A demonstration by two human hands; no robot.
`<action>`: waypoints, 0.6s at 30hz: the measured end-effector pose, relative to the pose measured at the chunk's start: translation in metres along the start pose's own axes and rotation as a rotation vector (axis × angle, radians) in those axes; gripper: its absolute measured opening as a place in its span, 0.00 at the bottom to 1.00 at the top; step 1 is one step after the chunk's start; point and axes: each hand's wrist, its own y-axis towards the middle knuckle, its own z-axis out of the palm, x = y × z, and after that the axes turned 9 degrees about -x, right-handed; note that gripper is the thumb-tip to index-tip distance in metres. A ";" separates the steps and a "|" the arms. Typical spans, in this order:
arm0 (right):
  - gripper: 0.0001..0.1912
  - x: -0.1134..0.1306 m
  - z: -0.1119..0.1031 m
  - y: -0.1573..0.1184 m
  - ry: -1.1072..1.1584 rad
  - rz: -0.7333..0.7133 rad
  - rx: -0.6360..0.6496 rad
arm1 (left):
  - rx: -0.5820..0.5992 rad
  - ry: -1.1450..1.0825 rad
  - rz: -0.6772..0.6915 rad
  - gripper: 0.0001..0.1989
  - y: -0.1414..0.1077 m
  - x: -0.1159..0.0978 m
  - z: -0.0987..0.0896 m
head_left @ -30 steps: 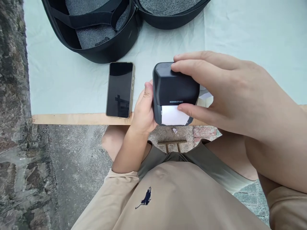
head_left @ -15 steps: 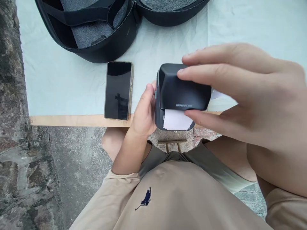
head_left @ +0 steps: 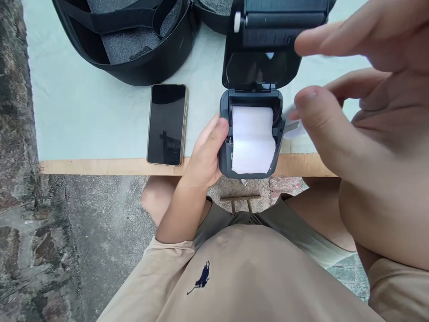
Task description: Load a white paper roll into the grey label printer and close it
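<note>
My left hand (head_left: 209,150) grips the left side of a small dark label printer (head_left: 225,165), thumb on its rim. The printer's lid (head_left: 263,71) stands raised at the back, showing a black roller (head_left: 284,19) on its inner side. Inside the body lies a roll of white label paper (head_left: 253,138), its loose, uneven end reaching over the front edge. Close to the lid's right side, my right hand (head_left: 362,85) is open with fingers apart, and nothing shows in it.
A smartphone (head_left: 166,125) with a dark screen lies left of the printer near the table's wooden edge (head_left: 100,167). Behind it stands an unzipped black case (head_left: 147,65) with grey foam. A whitish scrap (head_left: 295,129) lies partly hidden right of the printer.
The printer's lid has swung up and back, uncovering the paper roll. My right hand has come off the lid and turned, fingers spread. My left hand keeps its grip.
</note>
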 end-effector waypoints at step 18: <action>0.13 -0.003 0.013 0.004 -0.548 -0.200 0.363 | 0.090 0.025 0.025 0.20 0.000 -0.007 0.004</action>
